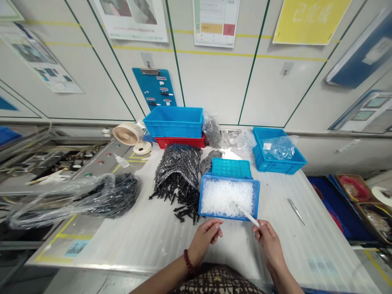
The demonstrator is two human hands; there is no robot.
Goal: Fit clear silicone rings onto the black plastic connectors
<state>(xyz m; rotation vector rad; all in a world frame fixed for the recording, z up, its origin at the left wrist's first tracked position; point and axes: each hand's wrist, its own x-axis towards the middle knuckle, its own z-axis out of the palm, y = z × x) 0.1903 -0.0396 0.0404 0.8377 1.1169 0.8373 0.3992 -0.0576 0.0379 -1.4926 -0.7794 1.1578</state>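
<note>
My right hand (269,243) grips a slim white pen-like tool (251,219) with a thin metal tip. That tip reaches into a blue bin (200,200) full of small white translucent plastic rings or similar bits (225,194). Just in front of the bin's near left corner is my left hand (206,239), thumb and fingers curled together; anything between them is too small to make out. Left of the bin, black slender plastic parts (186,200) spill from an open clear bag (177,159). Metal tweezers (296,211) lie on the table to the right.
Behind the bin stands a turquoise tray (231,167). Farther back are a blue crate (174,128) on a red one (180,141), and another blue crate (278,163). At left are a small fan (131,136), a bottle (121,160) and a bagged black bundle (113,196).
</note>
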